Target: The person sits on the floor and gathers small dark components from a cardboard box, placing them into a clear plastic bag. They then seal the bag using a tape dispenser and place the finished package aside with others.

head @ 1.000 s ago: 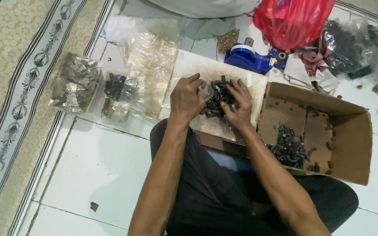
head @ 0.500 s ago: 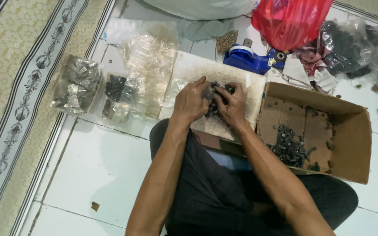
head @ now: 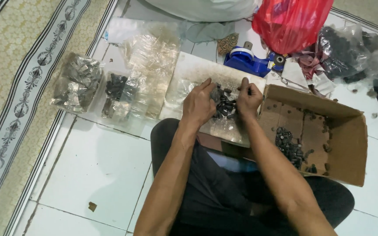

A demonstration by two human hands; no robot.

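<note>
My left hand (head: 198, 105) and my right hand (head: 248, 99) rest on a flat cardboard sheet (head: 197, 70) that lies over my lap. Between them is a small heap of dark little parts (head: 224, 106) inside a clear plastic bag. Each hand pinches the bag's edge around the heap, the left from the left side, the right from the upper right. An open cardboard box (head: 342, 144) to my right holds more of the same dark parts (head: 289, 146).
Clear plastic bags (head: 147, 65) and filled packets (head: 76, 83) lie on the white tile floor at left. A blue tape dispenser (head: 250, 63), a red plastic bag (head: 289, 19) and bags of dark parts (head: 344, 50) sit behind. A patterned carpet (head: 18, 87) borders the left.
Both hands have slid a little up and apart on the sheet, gathering the bag of dark parts between them. The view has shifted slightly.
</note>
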